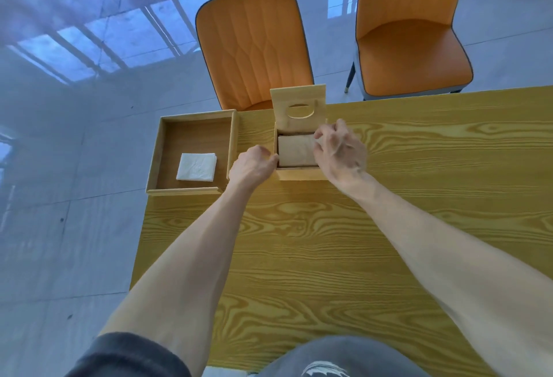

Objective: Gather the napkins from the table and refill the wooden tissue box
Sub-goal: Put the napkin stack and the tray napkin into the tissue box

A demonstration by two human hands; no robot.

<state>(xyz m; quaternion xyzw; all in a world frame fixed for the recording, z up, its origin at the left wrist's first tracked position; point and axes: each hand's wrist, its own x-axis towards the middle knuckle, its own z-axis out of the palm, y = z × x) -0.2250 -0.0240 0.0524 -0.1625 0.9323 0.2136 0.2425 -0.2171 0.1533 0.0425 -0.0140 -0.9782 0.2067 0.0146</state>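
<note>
The wooden tissue box [299,173] stands on the table with its slotted lid [297,104] tipped up at the back. A stack of napkins [294,150] lies inside it. My right hand [338,147] hovers over the box's right side, fingers curled at the stack's right edge. At the box's left wall rests my left hand [254,164], fingers bent against the wood. A second folded white napkin stack [196,167] lies in an open wooden tray [160,155] to the left.
The yellow wood-grain table [329,242] ends just left of the tray, which overhangs its left edge. Two orange chairs [254,44] [410,32] stand beyond the far edge. Grey tiled floor lies to the left.
</note>
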